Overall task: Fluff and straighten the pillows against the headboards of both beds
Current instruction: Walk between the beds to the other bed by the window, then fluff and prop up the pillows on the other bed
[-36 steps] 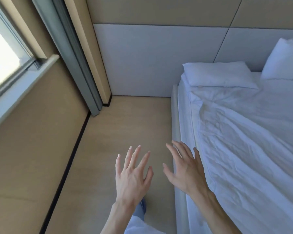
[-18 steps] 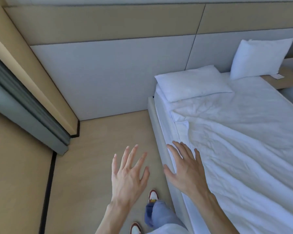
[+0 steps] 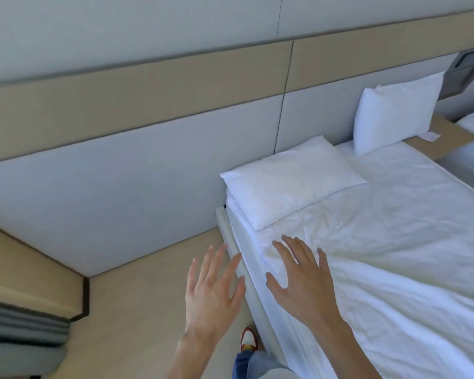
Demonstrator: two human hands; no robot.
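Padded headboard (image 3: 137, 165) fills the background; left hand (image 3: 211, 294) hovers empty beside the bed (image 3: 394, 283), fingers spread; right hand (image 3: 301, 285) likewise over the sheet; flat pillow (image 3: 290, 181) lies just beyond its fingers, upright pillow (image 3: 394, 116) farther right; approach step, next calls for gripping the flat one.

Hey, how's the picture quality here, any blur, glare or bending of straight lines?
Head view: soft even daylight, no glare; wide-angle lens bows the headboard lines; left hand fingertips slightly motion-blurred; flat pillow and right hand fairly sharp; left edge smeared.
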